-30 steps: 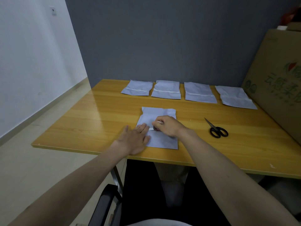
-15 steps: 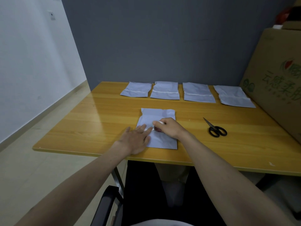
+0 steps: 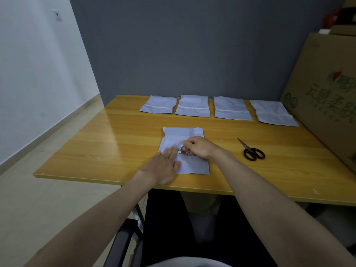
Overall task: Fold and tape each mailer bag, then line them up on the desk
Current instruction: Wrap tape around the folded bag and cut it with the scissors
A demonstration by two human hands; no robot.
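5 mailer bags: 4 line the desk's far edge; the left hand presses flat on 1, the right hand grips 1 tape roll; 1 pair of scissors.

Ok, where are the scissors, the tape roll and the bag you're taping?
scissors (image 3: 253,153), head view, on the black handles.
tape roll (image 3: 186,151), head view, on its red core.
mailer bag (image 3: 176,137), head view, on its bare upper part.
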